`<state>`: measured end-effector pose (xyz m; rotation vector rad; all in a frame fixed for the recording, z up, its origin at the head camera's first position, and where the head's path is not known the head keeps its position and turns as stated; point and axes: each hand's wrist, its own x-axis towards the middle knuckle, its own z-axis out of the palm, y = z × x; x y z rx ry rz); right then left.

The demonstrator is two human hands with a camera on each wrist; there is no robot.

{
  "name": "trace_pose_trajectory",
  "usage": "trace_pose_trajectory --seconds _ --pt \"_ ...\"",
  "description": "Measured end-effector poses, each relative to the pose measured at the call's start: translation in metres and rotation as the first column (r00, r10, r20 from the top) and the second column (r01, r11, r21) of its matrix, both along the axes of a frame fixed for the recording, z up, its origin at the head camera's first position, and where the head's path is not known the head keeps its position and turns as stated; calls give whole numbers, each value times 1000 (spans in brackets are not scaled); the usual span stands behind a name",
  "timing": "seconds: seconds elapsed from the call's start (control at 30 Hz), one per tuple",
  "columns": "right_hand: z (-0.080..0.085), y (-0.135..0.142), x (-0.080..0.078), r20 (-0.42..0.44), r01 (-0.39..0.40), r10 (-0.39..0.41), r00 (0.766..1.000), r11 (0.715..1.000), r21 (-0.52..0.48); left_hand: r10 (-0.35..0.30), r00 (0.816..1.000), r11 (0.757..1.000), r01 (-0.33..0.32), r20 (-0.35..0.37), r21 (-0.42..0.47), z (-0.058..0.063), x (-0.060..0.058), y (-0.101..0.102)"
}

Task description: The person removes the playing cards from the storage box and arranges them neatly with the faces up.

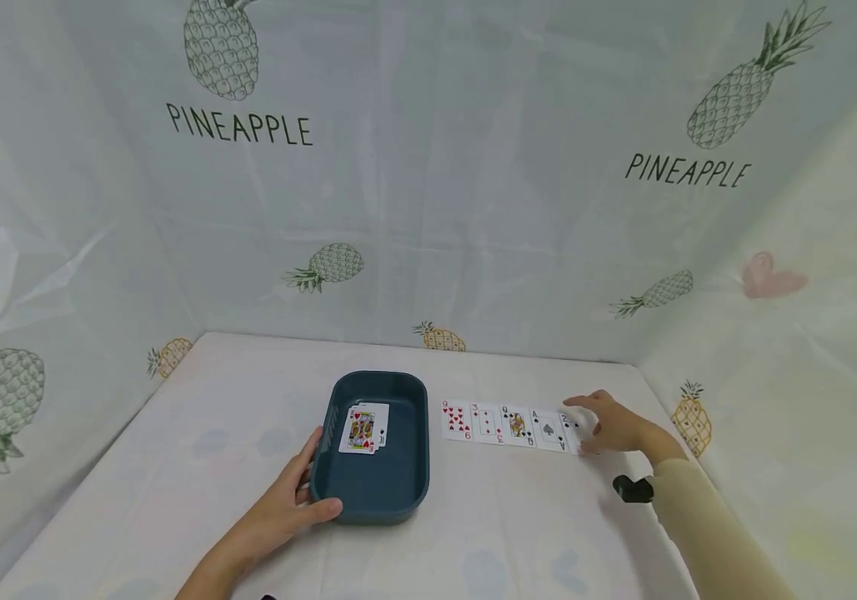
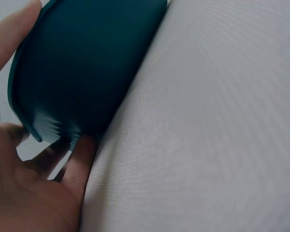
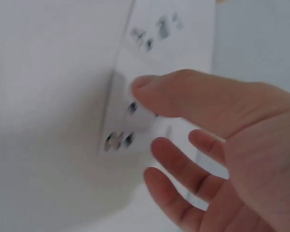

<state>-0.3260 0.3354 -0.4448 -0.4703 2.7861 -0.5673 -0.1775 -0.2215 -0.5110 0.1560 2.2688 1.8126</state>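
Observation:
At the middle of the table stands a dark teal tray (image 1: 372, 492), with my left hand (image 1: 282, 508) gripping its near left corner. The left thumb lies over the rim and the fingers against the outer side, as the left wrist view shows too. In the tray rests a small pile of playing cards (image 1: 363, 429), a king of hearts on top. Right of it runs a row of face-up cards (image 1: 487, 423): nine, three, queen, ace and two. My right hand (image 1: 612, 425) hovers over the two (image 1: 571, 429), thumb and fingers spread apart; contact is unclear through blur.
A white cloth covers the table (image 1: 518, 508). Pale curtains (image 1: 473, 208) printed with pineapples hang behind it and along both sides. On my right wrist sits a dark band (image 1: 633, 489).

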Motion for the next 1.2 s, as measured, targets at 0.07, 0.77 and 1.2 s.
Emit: trace_pose_trajectory --seconds 0.07,0.77,1.2 --pt "5 -13 1 -57 -6 5 998 1000 -23 2 1000 1000 -2 -1 -6 0 0 1" --pt "55 -244 4 -222 -183 131 966 955 -234 20 999 1000 -19 40 -14 -4 -1 2" --pt "33 -325 8 -147 -218 179 973 924 -313 4 1000 1000 -4 18 12 -7 -1 1"
